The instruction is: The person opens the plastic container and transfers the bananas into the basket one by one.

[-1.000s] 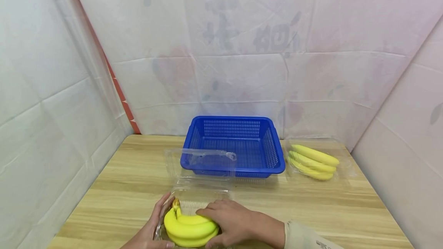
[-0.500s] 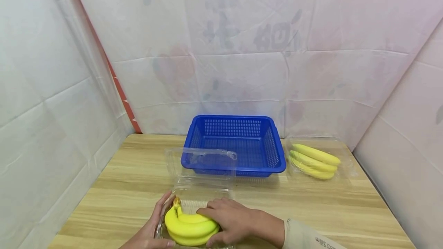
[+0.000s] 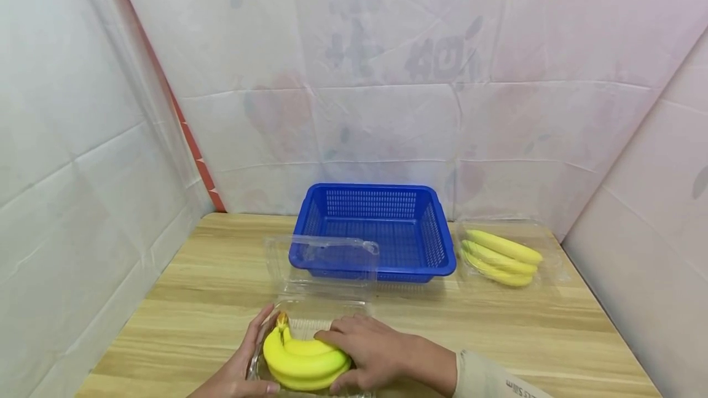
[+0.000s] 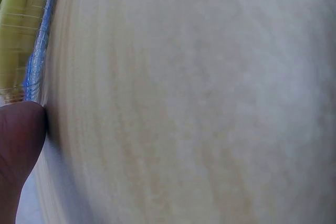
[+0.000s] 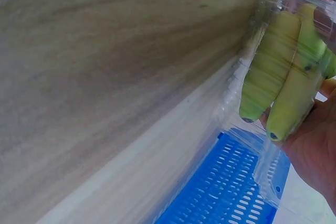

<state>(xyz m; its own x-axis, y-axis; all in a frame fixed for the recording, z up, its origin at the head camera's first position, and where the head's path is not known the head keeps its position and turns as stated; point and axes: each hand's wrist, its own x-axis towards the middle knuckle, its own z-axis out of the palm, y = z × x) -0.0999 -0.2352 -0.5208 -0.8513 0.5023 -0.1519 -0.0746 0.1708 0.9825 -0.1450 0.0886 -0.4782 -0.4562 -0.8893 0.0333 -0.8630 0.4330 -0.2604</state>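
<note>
head view: the banana bunch (image 3: 304,361) sits in the open clear clamshell tray (image 3: 310,315), on the near side of the blue basket (image 3: 376,232) and well apart from it, close to the near edge of the wooden table (image 3: 498,330). the bunch's long axis runs left to right across the tray, stem end up at the left, tips at the right. both hands are on it. the right hand (image 3: 367,352) lies over the right end, fingers curled down around the tips and thumb tucked under the front, so it grips the bananas directly. the left hand (image 3: 243,364) rests against the tray's left wall beside the stem, fingers fairly straight, steadying more than gripping. the right hand is the one with a real hold.

the clamshell's hinged lid (image 3: 323,257) stands open behind the bunch, between it and the blue basket, partly overlapping the basket's near rim.

the bananas are bright, even yellow, smooth and glossy, with a brownish stem stub; they look firm, possibly imitation fruit. the right wrist view shows two banana tips (image 5: 273,82) through the clear plastic, with the palm (image 5: 315,145) just beside them and the basket's mesh below.

to the right of the blue basket, a second banana bunch (image 3: 500,257) lies in another clear tray (image 3: 553,269), untouched.

the left wrist view is mostly blurred tabletop, with one fingertip (image 4: 18,140) pressed at the tray's edge.
</note>
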